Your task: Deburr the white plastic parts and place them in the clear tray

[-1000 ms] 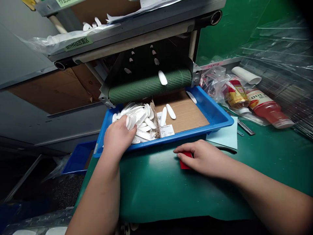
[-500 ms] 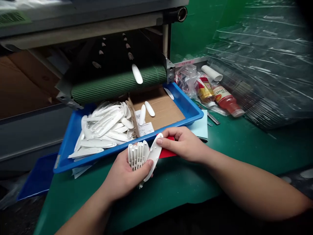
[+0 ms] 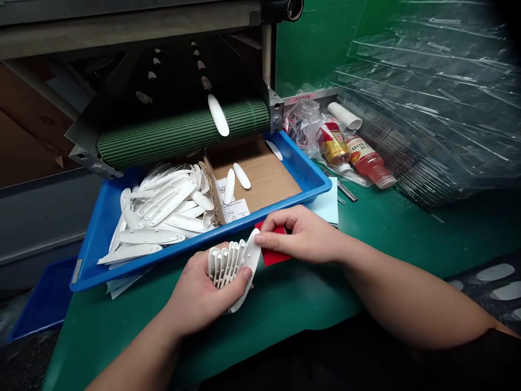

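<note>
A stack of white ribbed plastic pieces (image 3: 226,264) is gripped in the curled left hand (image 3: 203,293) — a red card (image 3: 273,252) is pinched by the right hand (image 3: 303,233), just below the blue tray (image 3: 134,270) — green bench (image 3: 122,320) is left open at lower left

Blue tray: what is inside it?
White plastic pieces lie left of a cardboard divider; a paper label lies right. The pieces hide the floor of the blue tray there.
</note>
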`<state>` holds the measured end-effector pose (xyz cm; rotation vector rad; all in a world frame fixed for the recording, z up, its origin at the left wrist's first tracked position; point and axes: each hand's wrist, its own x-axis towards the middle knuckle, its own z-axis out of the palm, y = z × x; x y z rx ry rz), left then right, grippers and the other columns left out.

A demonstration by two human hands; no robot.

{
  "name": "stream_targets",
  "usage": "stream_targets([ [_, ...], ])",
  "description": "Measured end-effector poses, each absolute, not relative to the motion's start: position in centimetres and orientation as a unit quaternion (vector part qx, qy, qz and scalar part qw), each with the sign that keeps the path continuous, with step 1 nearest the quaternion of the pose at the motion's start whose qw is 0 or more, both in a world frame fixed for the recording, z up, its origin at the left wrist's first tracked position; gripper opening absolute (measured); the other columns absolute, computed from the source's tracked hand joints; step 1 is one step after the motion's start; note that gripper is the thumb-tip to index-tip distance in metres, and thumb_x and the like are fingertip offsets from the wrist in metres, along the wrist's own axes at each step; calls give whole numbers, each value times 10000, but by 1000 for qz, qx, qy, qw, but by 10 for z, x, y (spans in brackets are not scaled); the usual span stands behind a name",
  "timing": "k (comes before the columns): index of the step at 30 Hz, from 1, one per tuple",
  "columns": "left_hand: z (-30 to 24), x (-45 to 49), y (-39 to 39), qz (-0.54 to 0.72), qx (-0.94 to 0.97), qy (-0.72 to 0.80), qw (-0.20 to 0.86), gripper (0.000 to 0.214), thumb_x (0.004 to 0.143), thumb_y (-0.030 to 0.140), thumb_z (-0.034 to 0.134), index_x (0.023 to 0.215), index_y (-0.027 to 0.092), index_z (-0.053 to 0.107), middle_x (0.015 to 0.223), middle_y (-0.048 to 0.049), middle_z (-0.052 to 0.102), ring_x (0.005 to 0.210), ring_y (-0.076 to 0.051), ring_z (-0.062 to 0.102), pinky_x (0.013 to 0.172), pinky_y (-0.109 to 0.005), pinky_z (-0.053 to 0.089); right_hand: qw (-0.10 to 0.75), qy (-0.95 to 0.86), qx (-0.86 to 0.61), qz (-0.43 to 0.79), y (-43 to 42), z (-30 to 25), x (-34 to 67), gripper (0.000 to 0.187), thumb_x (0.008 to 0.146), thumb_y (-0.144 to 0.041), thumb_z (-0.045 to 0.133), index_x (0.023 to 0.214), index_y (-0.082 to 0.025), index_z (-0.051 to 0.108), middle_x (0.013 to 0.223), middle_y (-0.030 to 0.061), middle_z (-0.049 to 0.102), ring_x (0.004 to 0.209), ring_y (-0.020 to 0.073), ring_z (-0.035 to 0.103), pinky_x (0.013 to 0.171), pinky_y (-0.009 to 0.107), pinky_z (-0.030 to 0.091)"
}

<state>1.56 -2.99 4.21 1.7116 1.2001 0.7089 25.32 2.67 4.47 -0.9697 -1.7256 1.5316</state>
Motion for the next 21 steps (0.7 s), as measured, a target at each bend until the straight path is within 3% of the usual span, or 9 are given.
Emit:
stream_targets([
  [4,44,15,-31,269,717,486,421,175,935,304,677,802,191,689,702,-1,713,582,-143,646,526,-229,487,447,-538,-359,618,25,47,257,287,896,-444,764,949,-165,805,659,-5,659,474,90,476,422,210,345],
  [6,45,16,-31,257,754,461,390,128,919,234,663,796,198,674,666,28,667,550,-115,592,518,-224,446,415,-480,-315,706,25,43,253,304,893,-441,751,1013,-169,810,566,-30,607,378,79,397,339,204,272],
  [9,46,18,-32,276,822,394,306,146,887,144,639,756,207,627,643,52,610,527,-90,516,528,-236,396,325,-485,-340,737,28,34,246,282,875,-384,759,1018,-151,823,558,-20,616,374,76,420,323,185,289],
  [13,46,17,-31,301,858,355,216,154,883,106,628,793,228,607,661,59,631,540,-100,536,552,-254,403,385,-476,-391,687,32,32,247,249,867,-348,757,997,-151,835,524,-33,583,371,64,412,326,170,279],
  [17,46,15,-30,317,873,310,200,200,858,80,658,957,254,639,733,49,702,608,-128,652,593,-259,465,291,-504,-330,743,30,34,249,318,889,-413,751,1065,-162,831,562,-16,628,381,82,450,331,190,291],
  [21,46,14,-31,328,877,282,209,258,858,71,655,1040,253,633,716,42,699,576,-138,651,559,-273,453,330,-497,-400,696,31,33,250,294,877,-405,765,1034,-166,834,544,-29,594,399,70,407,353,191,265],
])
